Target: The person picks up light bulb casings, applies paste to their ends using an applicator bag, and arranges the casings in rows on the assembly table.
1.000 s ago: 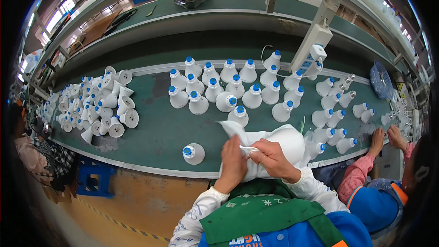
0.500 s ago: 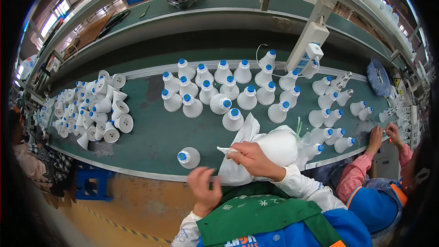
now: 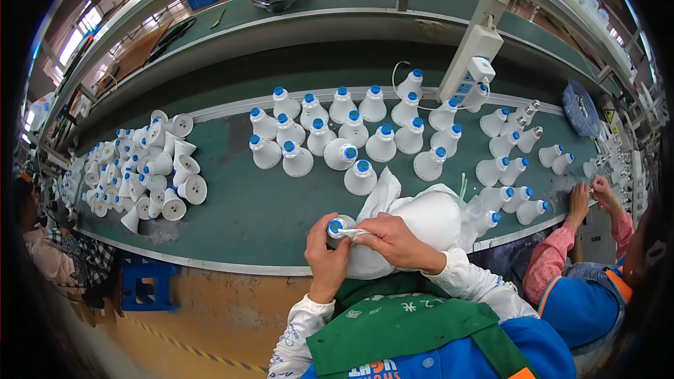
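My left hand [image 3: 327, 258] is closed around a white cone-shaped lamp housing [image 3: 338, 225] with a blue ring at its top, near the table's front edge. From the right, my right hand [image 3: 399, 241] pinches a twisted white cloth [image 3: 355, 234], whose tip touches the housing's blue top. Most of the housing's body is hidden by my left fingers. Beside my right hand lies a crumpled white bag [image 3: 379, 200] with a large rounded white bulge [image 3: 434, 219]. Beyond both hands, several similar white housings [image 3: 360, 181] stand upright, blue tops up.
A heap of white housings [image 3: 158, 161] lies at the left of the green table [image 3: 232, 217]. At the right stand more housings [image 3: 489, 170], a blue basket [image 3: 581, 109] and a co-worker's hands [image 3: 588, 200]. A post with a power strip [image 3: 472, 63] rises at the back.
My left hand has moved up and right and taken hold of the single housing, which now sits further right. The cloth in my right hand has come to its top.
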The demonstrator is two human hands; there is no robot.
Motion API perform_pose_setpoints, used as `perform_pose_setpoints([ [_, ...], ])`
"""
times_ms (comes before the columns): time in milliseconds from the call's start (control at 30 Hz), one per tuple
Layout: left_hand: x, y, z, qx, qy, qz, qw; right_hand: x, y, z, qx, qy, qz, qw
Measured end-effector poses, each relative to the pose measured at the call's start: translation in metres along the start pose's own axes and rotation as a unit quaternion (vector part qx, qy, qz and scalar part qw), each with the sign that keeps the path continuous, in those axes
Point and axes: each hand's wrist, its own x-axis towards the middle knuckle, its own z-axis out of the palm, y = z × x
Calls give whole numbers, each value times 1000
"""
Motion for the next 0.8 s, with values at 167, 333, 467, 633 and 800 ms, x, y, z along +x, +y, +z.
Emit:
perform_pose_setpoints([
  [167, -3, -12, 9, 27, 5, 16, 999, -5, 2, 6, -14, 75, -14, 997],
  [333, -5, -15, 4, -33, -18, -24, 999, -8, 1, 10, -50, 86, -41, 994],
  [467, -7, -22, 3, -17, -10, -13, 1000, -7, 5, 15, -91, 101, -56, 989],
  [633, -7, -17, 1, -13, -10, -8, 1000, -6, 9, 20, -107, 98, -52, 988],
  [800, -8, -18, 2, -15, -14, -12, 1000, -3, 6, 20, -97, 105, -42, 989],
])
